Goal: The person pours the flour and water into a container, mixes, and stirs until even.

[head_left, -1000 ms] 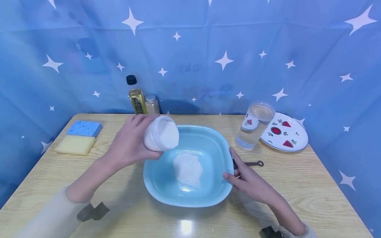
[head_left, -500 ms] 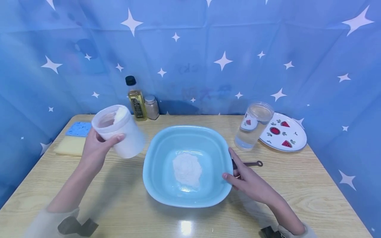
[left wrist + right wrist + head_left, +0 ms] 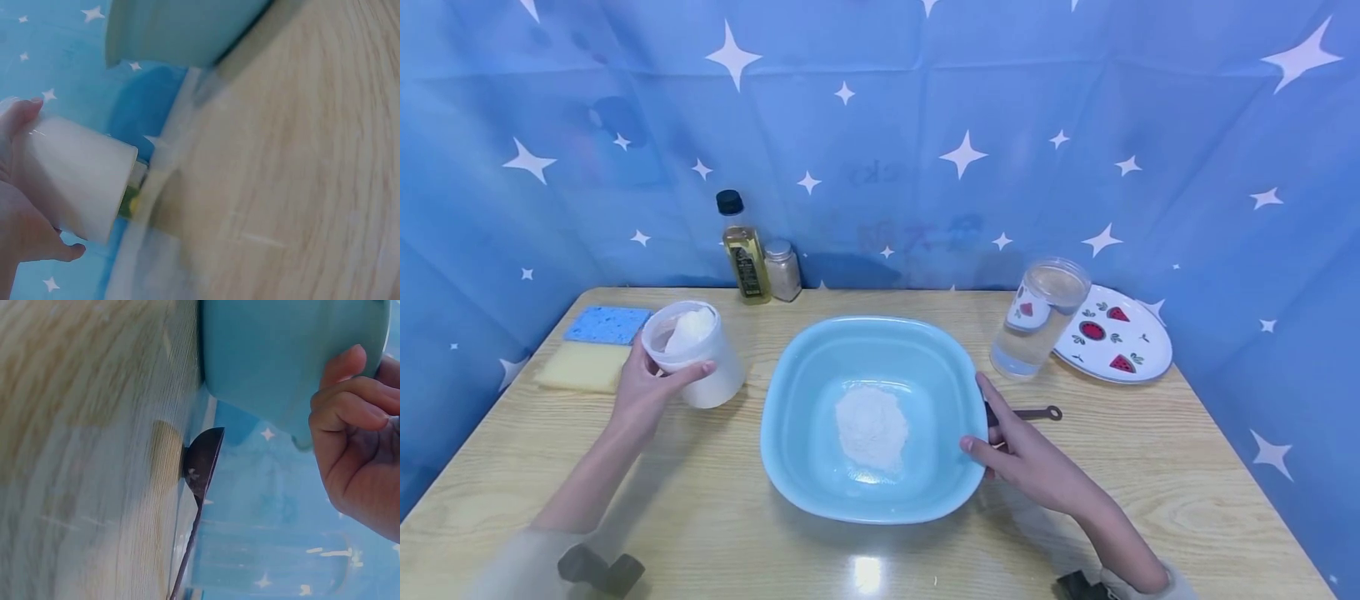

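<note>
My left hand grips a white plastic jar on the left side of the table, thumb along its near side and fingers round the far side. White powder is heaped inside its open mouth. In the left wrist view the jar leans, its base close to the table. My right hand holds the right rim of a light blue basin, thumb on the rim and fingers curled against the outer wall. A mound of white powder lies on the basin's floor.
A dark round-bowled spoon rests right of the basin, partly hidden by my right hand in the head view. Behind stand a clear cup of water and a fruit-patterned plate. An oil bottle, a small jar and two sponges are left.
My left hand has swung the jar left from over the basin, turned it from tipped to nearly upright, and lowered it towards the table. My right hand stays on the basin's rim.
</note>
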Tool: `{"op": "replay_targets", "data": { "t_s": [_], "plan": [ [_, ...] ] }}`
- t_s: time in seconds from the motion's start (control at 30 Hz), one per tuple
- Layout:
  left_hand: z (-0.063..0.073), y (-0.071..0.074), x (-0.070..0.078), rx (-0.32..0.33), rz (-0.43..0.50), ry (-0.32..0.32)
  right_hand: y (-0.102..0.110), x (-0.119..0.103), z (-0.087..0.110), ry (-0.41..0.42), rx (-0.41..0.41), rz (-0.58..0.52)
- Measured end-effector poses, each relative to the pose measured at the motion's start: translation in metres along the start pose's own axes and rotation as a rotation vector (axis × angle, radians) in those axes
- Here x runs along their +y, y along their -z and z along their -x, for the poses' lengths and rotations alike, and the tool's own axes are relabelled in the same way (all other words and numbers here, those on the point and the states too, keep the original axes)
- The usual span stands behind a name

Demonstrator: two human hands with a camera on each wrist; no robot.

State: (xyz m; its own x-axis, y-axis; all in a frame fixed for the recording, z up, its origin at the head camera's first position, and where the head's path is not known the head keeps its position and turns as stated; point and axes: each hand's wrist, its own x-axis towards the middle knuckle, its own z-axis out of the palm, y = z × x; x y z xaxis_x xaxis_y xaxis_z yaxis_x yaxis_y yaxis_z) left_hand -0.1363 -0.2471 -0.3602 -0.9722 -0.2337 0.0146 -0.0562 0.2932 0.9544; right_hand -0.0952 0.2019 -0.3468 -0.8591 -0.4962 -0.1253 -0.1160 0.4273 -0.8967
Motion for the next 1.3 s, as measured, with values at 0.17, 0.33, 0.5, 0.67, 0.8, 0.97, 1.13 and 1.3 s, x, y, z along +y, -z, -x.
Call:
{"op": "replay_targets", "data": {
  "t_s": [0.17,0.33,0.5,0.67,0.8,0.97,1.13,1.3],
  "plan": [
    [-0.007,-0.007,-0.011,0.012,-0.008,-0.013,0.000,0.001,-0.001,0.004,-0.003,0.007],
    [-0.010,-0.011,-0.018,0.004,-0.049,-0.025,0.001,0.001,-0.001,0.003,-0.005,0.008],
    [-0.009,-0.012,-0.023,0.002,-0.064,0.012,0.000,0.000,-0.002,-0.002,-0.009,0.006],
    [-0.012,-0.012,-0.022,-0.041,-0.068,0.001,0.001,-0.002,-0.001,-0.001,0.010,0.033],
    [0.004,-0.014,-0.018,-0.041,-0.076,0.001,0.001,-0.002,-0.001,-0.026,0.026,0.036],
    [0.058,-0.025,-0.005,0.123,-0.067,-0.149,0.000,0.000,-0.001,-0.039,0.033,0.038],
    [0.090,-0.043,0.007,-0.033,-0.084,-0.450,0.000,0.000,-0.001,-0.047,0.038,0.039],
    [0.091,-0.065,0.002,-0.286,-0.137,-0.383,-0.001,0.001,0.001,-0.041,0.030,0.037]
  ]
}}
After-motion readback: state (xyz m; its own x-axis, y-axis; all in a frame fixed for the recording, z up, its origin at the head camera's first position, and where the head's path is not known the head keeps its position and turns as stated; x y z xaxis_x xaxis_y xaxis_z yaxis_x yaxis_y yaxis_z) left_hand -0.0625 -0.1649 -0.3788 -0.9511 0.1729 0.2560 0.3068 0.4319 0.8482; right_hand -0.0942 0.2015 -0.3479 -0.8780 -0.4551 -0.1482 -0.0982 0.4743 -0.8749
